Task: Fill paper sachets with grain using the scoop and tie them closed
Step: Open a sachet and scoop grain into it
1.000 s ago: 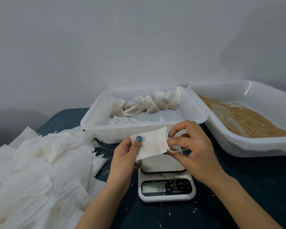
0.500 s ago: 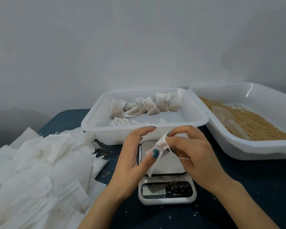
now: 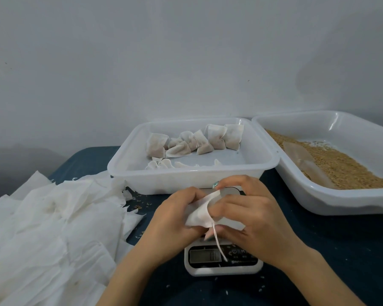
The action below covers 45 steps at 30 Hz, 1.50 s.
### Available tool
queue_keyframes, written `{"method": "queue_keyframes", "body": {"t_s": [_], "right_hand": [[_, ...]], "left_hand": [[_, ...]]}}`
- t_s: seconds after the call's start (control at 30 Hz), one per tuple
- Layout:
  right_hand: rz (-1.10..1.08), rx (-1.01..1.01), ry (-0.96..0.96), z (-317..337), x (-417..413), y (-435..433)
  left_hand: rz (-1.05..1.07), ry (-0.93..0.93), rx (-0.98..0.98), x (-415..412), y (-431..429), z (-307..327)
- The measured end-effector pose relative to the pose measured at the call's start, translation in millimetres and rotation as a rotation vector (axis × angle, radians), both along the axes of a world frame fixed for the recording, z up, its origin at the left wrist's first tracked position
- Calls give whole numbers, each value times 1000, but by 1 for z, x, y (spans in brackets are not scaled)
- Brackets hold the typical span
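A white paper sachet (image 3: 201, 214) is held between both hands, just above a small digital scale (image 3: 223, 265). The left hand (image 3: 175, 219) grips its near side with curled fingers. The right hand (image 3: 252, 217) pinches its open edge. A white drawstring (image 3: 218, 244) hangs from the sachet across the scale's panel. The panel's marks and display digits are too blurred to read.

Just beyond the hands is a white tray (image 3: 186, 181) holding filled sachets (image 3: 195, 142). Right of the right hand, a second tray (image 3: 318, 200) holds tan grain (image 3: 345, 168) with a translucent scoop (image 3: 305, 161) lying in it. Left of the left hand, empty sachets (image 3: 53, 228) lie heaped on the dark blue table (image 3: 341, 250).
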State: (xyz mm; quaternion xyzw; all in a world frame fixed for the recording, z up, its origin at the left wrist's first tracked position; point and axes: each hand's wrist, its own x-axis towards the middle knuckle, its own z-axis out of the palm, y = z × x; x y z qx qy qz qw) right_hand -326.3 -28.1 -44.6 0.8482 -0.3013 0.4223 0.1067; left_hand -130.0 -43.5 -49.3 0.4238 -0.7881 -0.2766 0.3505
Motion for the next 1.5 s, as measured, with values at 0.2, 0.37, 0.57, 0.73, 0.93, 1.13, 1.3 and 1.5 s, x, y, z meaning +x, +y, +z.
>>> {"method": "queue_keyframes", "body": {"t_s": [0.2, 0.37, 0.57, 0.73, 0.93, 1.13, 1.3, 1.5], "right_hand": [[-35, -32, -18, 0, 4, 2], [-47, -32, 4, 0, 2, 2], [9, 9, -113, 4, 0, 4], [-305, -19, -368, 18, -22, -7], [-962, 557, -249, 43, -112, -45], [-1187, 938, 86, 41, -157, -63], [-1241, 943, 136, 36, -151, -64], [-1333, 782, 116, 42, -149, -68]], "left_hand": [[-3, -65, -48, -3, 2, -4], [32, -107, -50, -1, 2, -5], [103, -201, -127, 2, 0, -4], [175, -179, -131, 5, -1, -7], [230, -163, -118, 5, -4, -9], [222, -206, -132, 3, -3, -11], [223, -253, -149, 3, -3, -12], [225, -268, -143, 3, -3, -12]]}}
